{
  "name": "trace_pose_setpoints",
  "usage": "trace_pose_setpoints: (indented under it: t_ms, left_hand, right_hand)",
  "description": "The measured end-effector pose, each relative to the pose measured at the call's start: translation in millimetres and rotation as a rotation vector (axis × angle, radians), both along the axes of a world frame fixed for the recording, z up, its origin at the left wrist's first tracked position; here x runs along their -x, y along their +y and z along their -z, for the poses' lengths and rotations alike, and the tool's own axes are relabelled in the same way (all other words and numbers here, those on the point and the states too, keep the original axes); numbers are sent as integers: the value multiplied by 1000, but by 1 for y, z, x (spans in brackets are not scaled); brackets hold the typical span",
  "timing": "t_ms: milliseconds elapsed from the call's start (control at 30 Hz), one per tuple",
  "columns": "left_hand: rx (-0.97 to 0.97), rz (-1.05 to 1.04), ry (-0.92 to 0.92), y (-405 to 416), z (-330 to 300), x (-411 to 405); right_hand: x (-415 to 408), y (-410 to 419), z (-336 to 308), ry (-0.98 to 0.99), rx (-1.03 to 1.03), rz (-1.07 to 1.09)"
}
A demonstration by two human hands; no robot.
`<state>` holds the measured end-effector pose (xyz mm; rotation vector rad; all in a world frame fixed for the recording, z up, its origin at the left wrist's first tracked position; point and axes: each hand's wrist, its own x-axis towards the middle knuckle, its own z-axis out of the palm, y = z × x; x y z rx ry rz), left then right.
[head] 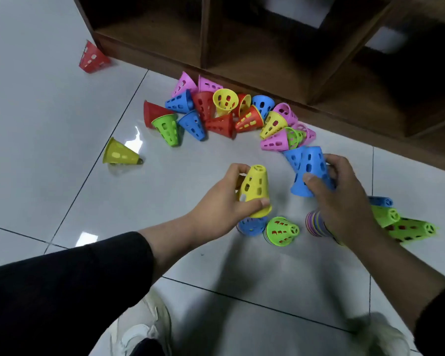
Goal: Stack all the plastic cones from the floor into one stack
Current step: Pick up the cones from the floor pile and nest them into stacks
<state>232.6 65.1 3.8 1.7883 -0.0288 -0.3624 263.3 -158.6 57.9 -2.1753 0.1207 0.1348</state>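
Both hands (226, 201) (344, 191) reach forward, fingers curled, seemingly gripping.

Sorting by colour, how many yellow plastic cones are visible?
4 yellow plastic cones: one in the left hand, one alone at left, two in the pile. A nested yellow rim may be a fifth.

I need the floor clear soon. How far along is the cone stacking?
Early. Small stacks stand near the hands: a green-topped one, a blue-topped one and a multicoloured one. The left hand holds a yellow cone; the right hand holds a blue cone. The big pile, a red cone and another yellow one remain.
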Motion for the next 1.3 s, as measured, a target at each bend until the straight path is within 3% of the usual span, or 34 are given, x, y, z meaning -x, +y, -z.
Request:
trace_pose_setpoints:
  t_ms: [167,367,500,700,867,1000,1133,1300]
  left_hand:
    - [-141,157,-34,-21,3,23]
    - [-325,215,-36,-32,23,29]
    - [-470,193,-20,-39,40,27]
    - [-562,268,0,-28,36,16]
    - [-770,76,-165,34,24,16]
    - [-1039,-35,-197,116,31,16]
    - [-1282,-58,-175,179,42,12]
    - [-1477,113,-209,218,49,-8]
  right_hand:
    - [52,-22,32,36,-165,-70]
    - [75,-28,80,25,-103,-74]
    - [82,-35,110,119,22,-72]
    - [81,-38,107,129,60,-84]
    - [55,-9,65,-47,21,-111]
    - [11,42,39,-174,67,-289]
    - [-33,95,40,-90,237,-470]
    - [-63,150,52,29,418,-656]
